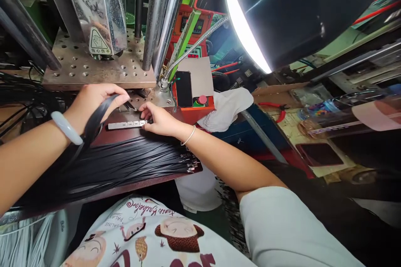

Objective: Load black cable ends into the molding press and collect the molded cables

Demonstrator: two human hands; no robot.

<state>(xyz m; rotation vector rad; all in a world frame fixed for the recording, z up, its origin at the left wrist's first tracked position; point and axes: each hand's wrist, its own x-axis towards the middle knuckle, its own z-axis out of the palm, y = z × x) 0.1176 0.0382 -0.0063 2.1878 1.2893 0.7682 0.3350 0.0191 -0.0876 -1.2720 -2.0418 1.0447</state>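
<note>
My left hand is closed, with a bundle of flat black cables running through it and hanging down past the wrist. Its thumb and fingertips pinch together just under the press plate. My right hand is curled, thumb and fingers around the right end of a slotted silver metal bar. The space between the two hands holds small dark parts that are too small to make out. Nearer to me, many more black cables lie side by side on the dark red table, metal connectors at their right ends.
Above my hands stands a press with a drilled steel plate and thick posts. A phone, a red button and a white cloth are to the right. A big lamp hangs over them. Red-handled pliers lie farther right.
</note>
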